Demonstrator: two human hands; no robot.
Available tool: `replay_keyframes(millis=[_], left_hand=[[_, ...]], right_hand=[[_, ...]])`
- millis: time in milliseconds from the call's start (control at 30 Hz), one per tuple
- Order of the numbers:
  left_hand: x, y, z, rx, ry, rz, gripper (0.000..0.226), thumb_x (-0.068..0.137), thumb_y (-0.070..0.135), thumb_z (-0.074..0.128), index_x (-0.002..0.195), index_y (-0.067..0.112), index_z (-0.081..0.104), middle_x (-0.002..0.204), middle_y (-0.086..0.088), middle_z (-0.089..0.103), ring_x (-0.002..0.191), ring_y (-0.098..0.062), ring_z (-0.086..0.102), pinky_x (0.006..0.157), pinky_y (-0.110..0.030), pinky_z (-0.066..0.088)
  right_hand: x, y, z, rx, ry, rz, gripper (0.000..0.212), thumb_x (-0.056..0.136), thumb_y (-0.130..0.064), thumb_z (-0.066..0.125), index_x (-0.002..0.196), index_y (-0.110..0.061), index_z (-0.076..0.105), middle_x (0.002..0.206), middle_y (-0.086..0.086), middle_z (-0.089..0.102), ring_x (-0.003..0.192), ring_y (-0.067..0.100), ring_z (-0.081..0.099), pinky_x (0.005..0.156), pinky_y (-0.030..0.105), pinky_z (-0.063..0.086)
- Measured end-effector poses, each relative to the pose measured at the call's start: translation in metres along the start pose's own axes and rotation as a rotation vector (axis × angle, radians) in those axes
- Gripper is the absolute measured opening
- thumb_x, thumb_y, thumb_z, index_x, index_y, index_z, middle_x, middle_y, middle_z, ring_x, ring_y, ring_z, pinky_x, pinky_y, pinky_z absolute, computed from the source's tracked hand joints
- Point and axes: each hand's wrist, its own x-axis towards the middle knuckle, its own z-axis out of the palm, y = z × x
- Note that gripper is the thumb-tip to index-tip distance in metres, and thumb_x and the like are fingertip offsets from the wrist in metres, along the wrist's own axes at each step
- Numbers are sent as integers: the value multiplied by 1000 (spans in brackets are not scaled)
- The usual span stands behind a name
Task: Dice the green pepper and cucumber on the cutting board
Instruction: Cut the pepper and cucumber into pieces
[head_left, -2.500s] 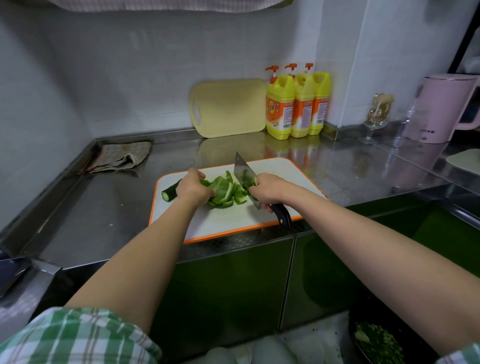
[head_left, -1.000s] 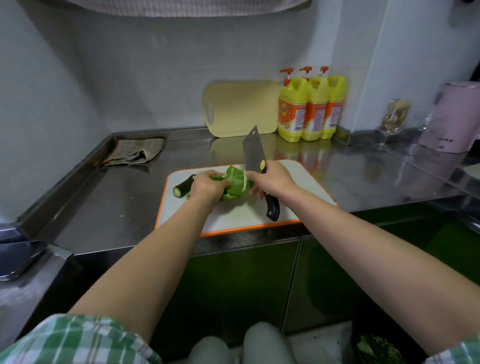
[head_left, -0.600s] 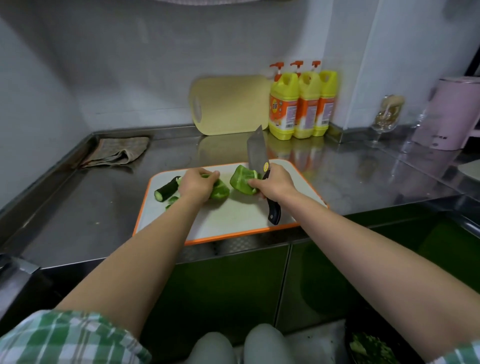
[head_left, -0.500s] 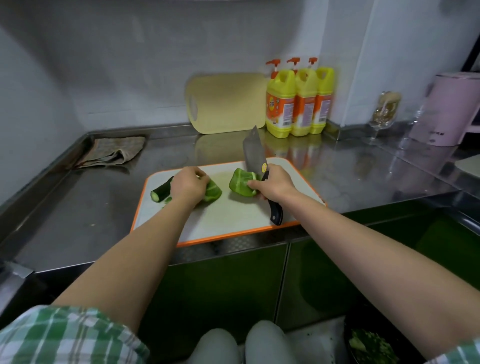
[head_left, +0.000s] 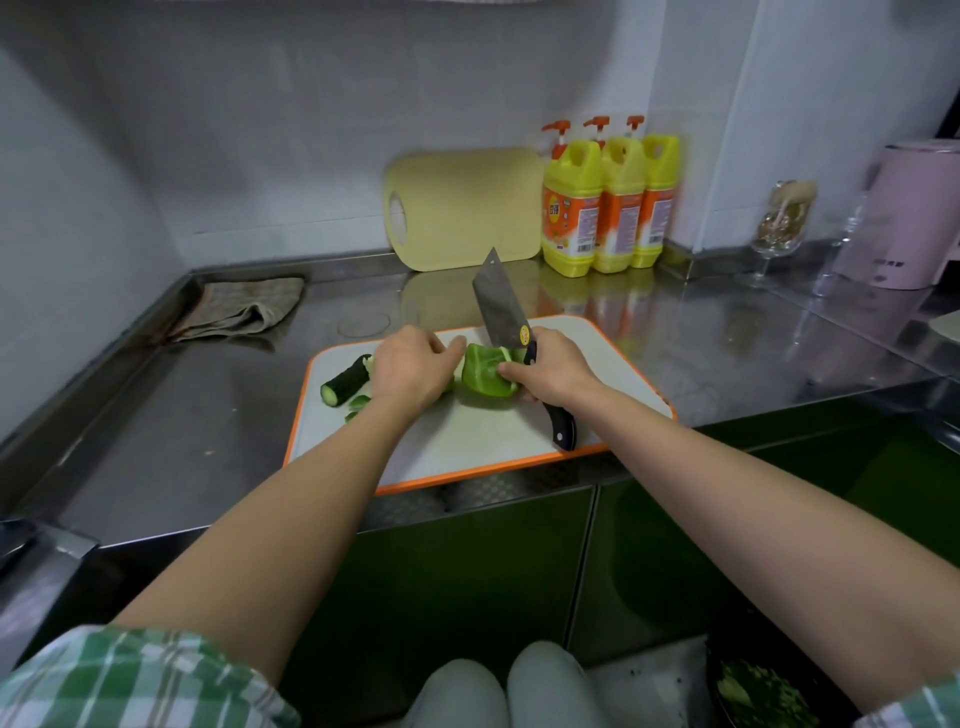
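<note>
Steel worktop (head_left: 171, 415) carries a white cutting board (head_left: 467, 441) with an orange rim, set near its front edge. On the board, the right hand (head_left: 558, 374) is closed around the black handle of a cleaver (head_left: 501, 309), whose blade tilts up and away; its fingers (head_left: 511, 371) also touch the green pepper (head_left: 485, 374) piece at the board's middle. The left hand (head_left: 413, 369) lies curled just left of the pepper, fingers bent down over more green pieces; whether it grips them cannot be told. A cucumber (head_left: 345, 382) stub lies at the board's left end, with small green scraps (head_left: 358, 402) beside it. Behind stand a pale yellow board (head_left: 462, 208) against the wall, three yellow detergent bottles (head_left: 610, 202), a folded cloth (head_left: 241, 309) at left, a glass (head_left: 782, 223) and a pink kettle (head_left: 909, 218) at right.
</note>
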Motion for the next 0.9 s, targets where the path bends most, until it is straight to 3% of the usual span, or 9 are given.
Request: replay_keyframes(millis=[167,300,400,533,667,767,900], left_hand=[[1,22,12,-4,-205,-58,42,83,42,68,61,7,58,62,-10,60,68,-31,61,57,-31,42],[5,29,14,-44,-211,-142,31,82,32,67,64,8,59,54,-5,53,65,-29,55,55,-29,38],[2,33,17,-40,-214,-185,26,81,26,62,63,8,63,45,3,58,69,-25,63,55,-28,43],[-8,45,22,-23,-222,-213,37,85,20,58,48,13,56,27,6,45,58,-18,56,56,-26,41],[-7,44,23,-129,-224,-287,38,85,19,57,47,12,60,32,7,52,51,-14,58,59,-26,51],[-6,43,21,-174,-220,-313,37,86,19,57,50,12,62,36,6,56,42,-10,53,46,-22,44],[-7,44,21,-177,-227,-318,37,87,18,57,51,13,63,36,6,56,41,-8,52,39,-20,37]], right_hand=[[-4,0,-5,17,-2,-38,25,85,-31,70,94,-10,60,77,11,69,67,28,68,68,51,57],[-9,1,-22,30,49,11,28,97,-34,50,76,-16,51,63,7,69,47,19,60,60,35,52],[-13,-8,-45,98,8,66,24,99,-18,38,75,-14,43,67,12,71,39,17,54,50,26,43],[-26,-23,-59,23,-137,56,16,93,-10,37,81,-10,48,63,11,68,39,18,53,40,19,38],[-38,-29,-53,-117,-257,58,19,91,-7,37,89,-3,55,66,12,66,40,16,54,36,16,37],[-41,-29,-50,-176,-263,56,19,91,-7,38,93,-1,55,74,17,69,44,19,55,40,20,39],[-41,-32,-50,-273,-292,42,17,91,-6,38,87,-2,54,68,11,67,41,17,54,41,20,39]])
